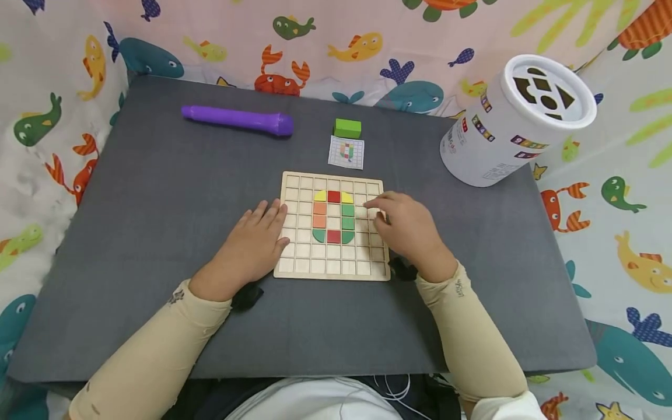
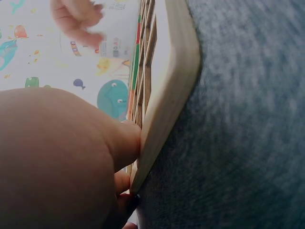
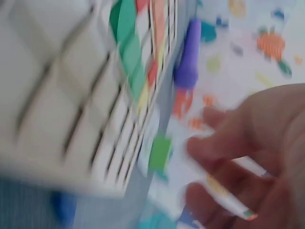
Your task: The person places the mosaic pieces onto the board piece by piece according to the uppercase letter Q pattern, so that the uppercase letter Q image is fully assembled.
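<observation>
A wooden grid board point(image 1: 306, 267) lies on the table. Its middle cells hold coloured tiles in a ring: yellow corner pieces point(image 1: 319, 196) at the top, red squares point(image 1: 333, 236) at top and bottom, orange squares point(image 1: 319, 221) on the left, green ones point(image 1: 347, 223) on the right. My left hand point(image 1: 252, 242) rests along the board's left edge, fingers extended; its thumb point(image 2: 127, 143) touches the rim in the left wrist view. Over the right columns is my right hand point(image 1: 412, 227), fingers loosely bent and apart, with nothing seen between them in the right wrist view.
Beyond the board, a printed pattern card point(image 1: 345, 163) stands by a green block point(image 1: 347, 128). A purple microphone-shaped tube point(image 1: 236, 119) lies at the back left. At the back right stands a white canister point(image 1: 488, 151) with shape holes in its lid. A sea-animal cloth point(image 1: 236, 23) hangs behind.
</observation>
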Available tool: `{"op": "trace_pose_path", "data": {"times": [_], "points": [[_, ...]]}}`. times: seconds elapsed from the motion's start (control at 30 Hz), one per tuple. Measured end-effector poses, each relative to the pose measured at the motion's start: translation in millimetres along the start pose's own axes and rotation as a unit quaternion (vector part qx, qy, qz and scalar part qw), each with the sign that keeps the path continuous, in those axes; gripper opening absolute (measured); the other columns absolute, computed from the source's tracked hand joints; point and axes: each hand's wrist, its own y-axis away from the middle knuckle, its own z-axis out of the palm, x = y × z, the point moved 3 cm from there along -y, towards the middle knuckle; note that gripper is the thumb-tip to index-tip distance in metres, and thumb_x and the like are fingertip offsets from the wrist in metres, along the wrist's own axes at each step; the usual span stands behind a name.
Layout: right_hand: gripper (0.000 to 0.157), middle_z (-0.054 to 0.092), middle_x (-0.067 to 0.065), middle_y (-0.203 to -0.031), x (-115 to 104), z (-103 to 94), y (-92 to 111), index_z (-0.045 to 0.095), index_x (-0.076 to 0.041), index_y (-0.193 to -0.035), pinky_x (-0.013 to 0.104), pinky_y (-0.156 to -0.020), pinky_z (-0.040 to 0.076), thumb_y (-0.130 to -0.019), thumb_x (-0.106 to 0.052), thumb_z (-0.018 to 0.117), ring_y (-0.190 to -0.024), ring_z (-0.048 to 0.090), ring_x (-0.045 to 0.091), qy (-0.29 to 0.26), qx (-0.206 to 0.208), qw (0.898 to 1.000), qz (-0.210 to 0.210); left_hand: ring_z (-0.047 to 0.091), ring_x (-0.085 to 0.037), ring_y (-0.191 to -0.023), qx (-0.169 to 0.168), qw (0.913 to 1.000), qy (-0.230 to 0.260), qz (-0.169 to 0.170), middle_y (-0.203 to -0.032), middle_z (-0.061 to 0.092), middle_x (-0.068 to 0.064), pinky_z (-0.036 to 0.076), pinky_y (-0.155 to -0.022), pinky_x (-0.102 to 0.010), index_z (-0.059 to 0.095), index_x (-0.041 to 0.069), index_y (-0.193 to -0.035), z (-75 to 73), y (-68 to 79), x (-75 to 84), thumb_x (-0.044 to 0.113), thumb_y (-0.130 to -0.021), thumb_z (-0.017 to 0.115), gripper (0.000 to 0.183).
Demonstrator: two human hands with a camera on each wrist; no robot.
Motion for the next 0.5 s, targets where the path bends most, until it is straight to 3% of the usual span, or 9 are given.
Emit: {"op": "trace_pose_path", "data": {"times": [0.1, 0.17, 0.27, 0.4, 0.5], "points": [[0.035, 0.069, 0.013, -0.135, 29, -1.3, 13, 0.075, -0.010, -0.135, 0.053, -0.080, 0.057, -0.101, -0.014, 0.067, -0.114, 0.066, 0.036, 0.016, -0.035, 0.997, 0.074, 0.013, -0.042, -0.161, 0.003, 1.0000, -0.005, 0.004, -0.175, 0.017, -0.020, 0.015, -0.128, -0.059, 0.020, -0.002, -0.169, -4.1, -0.7, 3.6, 0.034, -0.115, 0.048, 0.071], [0.039, 0.067, 0.014, -0.137, 42, 4.4, 22, 0.073, -0.011, -0.139, 0.054, -0.081, 0.058, -0.102, -0.020, 0.072, -0.115, 0.067, 0.036, 0.025, -0.059, 0.994, 0.091, 0.014, -0.043, -0.161, 0.003, 0.9999, -0.008, 0.005, -0.175, 0.018, -0.021, 0.016, -0.127, -0.060, 0.021, -0.003, -0.168, -5.6, -0.6, 4.8, 0.033, -0.115, 0.049, 0.070], [0.038, 0.069, 0.013, -0.132, 52, 13.0, 36, 0.076, -0.014, -0.136, 0.050, -0.074, 0.060, -0.101, -0.027, 0.078, -0.105, 0.070, 0.032, 0.039, -0.058, 0.994, 0.083, 0.014, -0.043, -0.161, -0.001, 1.0000, -0.007, 0.006, -0.175, 0.017, -0.021, 0.015, -0.128, -0.059, 0.021, -0.003, -0.168, -5.7, -1.2, 6.1, 0.033, -0.115, 0.049, 0.071], [0.028, 0.074, 0.007, -0.119, 52, 15.2, 52, 0.083, -0.016, -0.124, 0.042, -0.060, 0.057, -0.097, -0.023, 0.082, -0.086, 0.070, 0.024, 0.044, -0.015, 0.997, 0.059, 0.011, -0.043, -0.161, -0.006, 1.0000, -0.001, 0.005, -0.175, 0.015, -0.021, 0.013, -0.128, -0.060, 0.018, -0.003, -0.169, -3.7, -2.0, 6.4, 0.033, -0.115, 0.047, 0.071], [0.028, 0.076, 0.005, -0.118, 41, 10.3, 57, 0.083, -0.015, -0.121, 0.042, -0.067, 0.058, -0.094, -0.016, 0.080, -0.089, 0.070, 0.022, 0.011, -0.005, 0.999, 0.038, 0.009, -0.043, -0.161, -0.010, 0.9999, 0.000, 0.004, -0.175, 0.013, -0.021, 0.012, -0.128, -0.060, 0.016, -0.003, -0.169, -2.7, -1.3, 6.4, 0.033, -0.115, 0.046, 0.071]]}}
